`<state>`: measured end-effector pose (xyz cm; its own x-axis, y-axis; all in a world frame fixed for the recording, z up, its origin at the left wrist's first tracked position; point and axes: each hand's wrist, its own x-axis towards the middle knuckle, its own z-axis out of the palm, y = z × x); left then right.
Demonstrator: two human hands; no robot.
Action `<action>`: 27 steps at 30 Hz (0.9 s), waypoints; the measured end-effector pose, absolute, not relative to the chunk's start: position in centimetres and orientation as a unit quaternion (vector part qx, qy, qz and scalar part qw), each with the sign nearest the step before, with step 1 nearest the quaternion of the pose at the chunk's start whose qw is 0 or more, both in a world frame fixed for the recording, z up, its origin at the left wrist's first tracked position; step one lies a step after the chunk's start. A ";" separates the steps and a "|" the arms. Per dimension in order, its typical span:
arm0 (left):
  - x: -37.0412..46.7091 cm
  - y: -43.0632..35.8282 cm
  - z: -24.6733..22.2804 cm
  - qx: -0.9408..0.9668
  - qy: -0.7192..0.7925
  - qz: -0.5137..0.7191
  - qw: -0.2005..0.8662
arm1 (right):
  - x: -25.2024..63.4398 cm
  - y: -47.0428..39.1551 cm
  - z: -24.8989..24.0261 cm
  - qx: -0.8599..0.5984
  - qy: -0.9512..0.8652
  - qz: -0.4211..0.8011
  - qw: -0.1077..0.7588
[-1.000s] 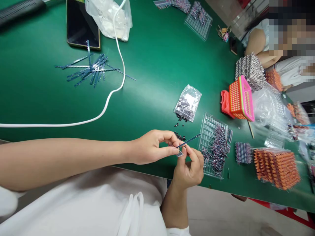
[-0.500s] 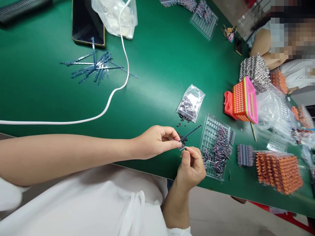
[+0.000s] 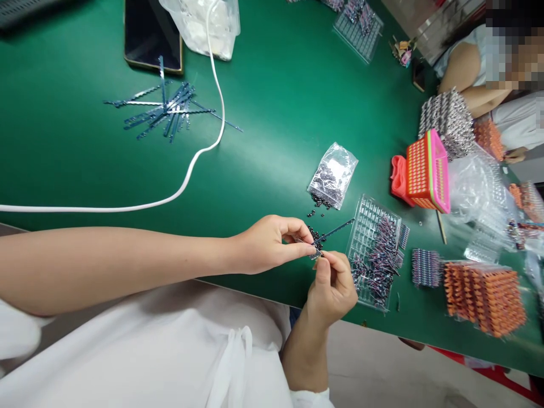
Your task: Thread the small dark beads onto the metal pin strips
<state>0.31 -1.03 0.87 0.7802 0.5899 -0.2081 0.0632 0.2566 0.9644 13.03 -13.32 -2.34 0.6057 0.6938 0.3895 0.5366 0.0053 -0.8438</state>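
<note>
One thin blue strip (image 3: 334,229) is held by the left hand (image 3: 272,245) in the head view, just above the near edge of the green table (image 3: 263,158). It is pinched between a narrowed thumb and fingers, and its free end is pointed toward the side edge of a clear plastic tray (image 3: 365,218). The right hand (image 3: 334,289) is brought close at the strip's other end. Its thumb and forefinger are set narrowly together by a tiny dark piece; whether that piece is gripped cannot be told.

Small dark beads (image 3: 318,232) are heaped on the surface just beside the left fingertips. More are spilled at the mouth of a clear bag (image 3: 334,175), which is laid farther in from the near edge. The tray is partly covered with purple-and-blue pieces (image 3: 382,255), heaped mostly toward one side.

Along the near edge, beyond the tray, a small purple stack (image 3: 426,268) and a large orange stack (image 3: 484,297) are set down. Behind them, a red cloth (image 3: 400,181) is placed against a basket (image 3: 419,170).

Toward the table's left end, loose blue strips (image 3: 170,113) are scattered just below a phone (image 3: 153,39), and a white cord (image 3: 187,175) is laid across the surface.
</note>
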 end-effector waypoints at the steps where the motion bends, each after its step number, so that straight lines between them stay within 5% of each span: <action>1: 0.3 -1.0 0.9 0.586 0.280 0.178 0.740 | 13.1 -13.3 -2.3 -0.701 -0.439 0.071 0.557; 12: 0.2 -0.9 0.9 0.621 0.279 0.175 0.711 | 13.2 -13.3 -2.5 -0.685 -0.430 0.092 0.581; 27: 0.0 -0.7 1.0 0.646 0.270 0.145 0.699 | 14.3 -13.7 -2.2 -0.645 -0.375 0.266 0.611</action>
